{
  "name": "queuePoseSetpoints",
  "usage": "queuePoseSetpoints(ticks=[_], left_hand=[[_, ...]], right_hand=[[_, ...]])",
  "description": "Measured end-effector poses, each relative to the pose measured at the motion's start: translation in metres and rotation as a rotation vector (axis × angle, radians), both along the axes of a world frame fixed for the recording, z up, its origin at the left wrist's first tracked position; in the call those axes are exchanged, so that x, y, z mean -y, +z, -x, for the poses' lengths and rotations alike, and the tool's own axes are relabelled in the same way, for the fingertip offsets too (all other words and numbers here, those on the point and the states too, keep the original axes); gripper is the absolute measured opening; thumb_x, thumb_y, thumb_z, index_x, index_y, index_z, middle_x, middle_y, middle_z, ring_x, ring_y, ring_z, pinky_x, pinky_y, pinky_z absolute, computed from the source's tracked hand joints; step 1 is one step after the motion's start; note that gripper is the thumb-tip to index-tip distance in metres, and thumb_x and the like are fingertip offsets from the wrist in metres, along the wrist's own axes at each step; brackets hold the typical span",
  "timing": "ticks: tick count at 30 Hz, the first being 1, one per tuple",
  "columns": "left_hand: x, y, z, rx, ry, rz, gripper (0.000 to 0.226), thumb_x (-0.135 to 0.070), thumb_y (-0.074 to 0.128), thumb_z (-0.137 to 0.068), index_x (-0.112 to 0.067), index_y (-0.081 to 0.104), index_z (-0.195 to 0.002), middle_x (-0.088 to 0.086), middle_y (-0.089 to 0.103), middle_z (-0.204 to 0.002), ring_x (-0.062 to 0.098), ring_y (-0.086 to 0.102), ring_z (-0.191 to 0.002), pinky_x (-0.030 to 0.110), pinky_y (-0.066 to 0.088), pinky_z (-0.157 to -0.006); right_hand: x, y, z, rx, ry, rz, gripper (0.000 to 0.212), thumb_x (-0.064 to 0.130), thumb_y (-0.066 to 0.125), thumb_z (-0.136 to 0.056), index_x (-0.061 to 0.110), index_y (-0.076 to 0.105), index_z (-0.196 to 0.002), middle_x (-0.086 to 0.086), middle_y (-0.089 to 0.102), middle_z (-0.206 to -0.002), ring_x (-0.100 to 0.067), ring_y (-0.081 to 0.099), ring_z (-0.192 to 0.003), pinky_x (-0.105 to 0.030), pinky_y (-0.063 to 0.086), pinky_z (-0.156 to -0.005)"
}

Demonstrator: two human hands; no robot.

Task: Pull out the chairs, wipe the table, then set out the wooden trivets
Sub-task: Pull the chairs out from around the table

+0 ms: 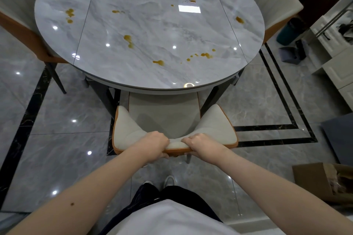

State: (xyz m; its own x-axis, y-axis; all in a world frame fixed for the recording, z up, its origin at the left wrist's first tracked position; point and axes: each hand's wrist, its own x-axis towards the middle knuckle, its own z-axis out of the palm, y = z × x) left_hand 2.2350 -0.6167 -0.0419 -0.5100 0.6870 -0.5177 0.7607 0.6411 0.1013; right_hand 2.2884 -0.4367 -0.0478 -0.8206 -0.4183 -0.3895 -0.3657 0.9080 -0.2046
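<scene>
A round grey marble table [219, 74] fills the upper middle, its glossy top dotted with several brown spills [128, 38]. Right in front of me stands a white chair with orange trim [129, 129], its seat partly under the table's near edge. My left hand [152, 145] grips the top of the chair's backrest, fingers curled over it. My right hand [198, 144] grips the same backrest edge just to the right. No trivets or cloth are in view.
A second chair [21, 25] is tucked in at the table's left and a third [277, 4] at its right. A cardboard box [313, 177] lies on the floor at the lower right. White cabinets [336, 70] and a teal bin [288, 32] stand along the right.
</scene>
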Motion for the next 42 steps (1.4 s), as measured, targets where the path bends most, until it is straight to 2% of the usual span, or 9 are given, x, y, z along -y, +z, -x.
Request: queuePoseSetpoints(ticks=[10,19,26,31,36,42], left_hand=[[0.006,0.001,0.004,0.017,-0.044,0.007,0.043,-0.044,0.053,-0.091,-0.009,0.058,-0.116,0.012,0.061,-0.117,0.029,0.056,-0.108,0.034,0.043,-0.087],[0.014,-0.001,0.012,0.022,-0.05,-0.02,0.043,-0.048,0.055,-0.089,-0.012,0.059,-0.113,0.008,0.063,-0.11,0.025,0.059,-0.101,0.034,0.048,-0.086],[0.012,-0.001,0.011,0.021,-0.044,-0.017,0.042,-0.045,0.055,-0.09,-0.012,0.059,-0.116,0.008,0.063,-0.111,0.024,0.059,-0.101,0.033,0.047,-0.086],[0.013,-0.002,0.011,0.01,-0.058,-0.019,0.044,-0.047,0.054,-0.09,-0.012,0.058,-0.115,0.008,0.062,-0.111,0.025,0.058,-0.102,0.033,0.046,-0.085],[0.012,-0.003,0.013,-0.005,-0.069,-0.024,0.044,-0.048,0.054,-0.089,-0.012,0.059,-0.113,0.008,0.063,-0.109,0.026,0.059,-0.1,0.035,0.047,-0.084],[0.011,-0.005,0.014,-0.012,-0.073,-0.008,0.045,-0.049,0.053,-0.09,-0.011,0.059,-0.113,0.009,0.063,-0.109,0.027,0.059,-0.1,0.036,0.046,-0.082]], right_hand=[[0.006,0.001,0.0,0.0,-0.002,0.005,0.033,0.026,0.052,-0.095,0.015,0.051,-0.126,-0.008,0.063,-0.117,-0.026,0.059,-0.106,-0.033,0.042,-0.088],[0.012,-0.004,0.007,-0.007,0.002,-0.006,0.034,0.033,0.054,-0.094,0.016,0.051,-0.124,-0.007,0.064,-0.111,-0.026,0.061,-0.101,-0.034,0.045,-0.084],[0.011,-0.004,0.007,0.001,0.011,-0.003,0.034,0.032,0.054,-0.094,0.016,0.051,-0.124,-0.007,0.065,-0.111,-0.025,0.061,-0.101,-0.036,0.048,-0.087],[0.008,-0.013,0.006,-0.024,0.029,-0.044,0.04,0.025,0.067,-0.086,0.019,0.052,-0.122,-0.004,0.066,-0.106,-0.023,0.063,-0.096,-0.034,0.049,-0.082],[0.008,-0.008,0.008,-0.017,0.01,-0.002,0.034,0.031,0.054,-0.094,0.014,0.052,-0.124,-0.009,0.065,-0.11,-0.027,0.06,-0.101,-0.037,0.046,-0.085],[0.007,-0.008,0.009,-0.011,0.017,-0.009,0.036,0.033,0.052,-0.095,0.014,0.051,-0.125,-0.009,0.065,-0.111,-0.028,0.06,-0.102,-0.037,0.046,-0.087]])
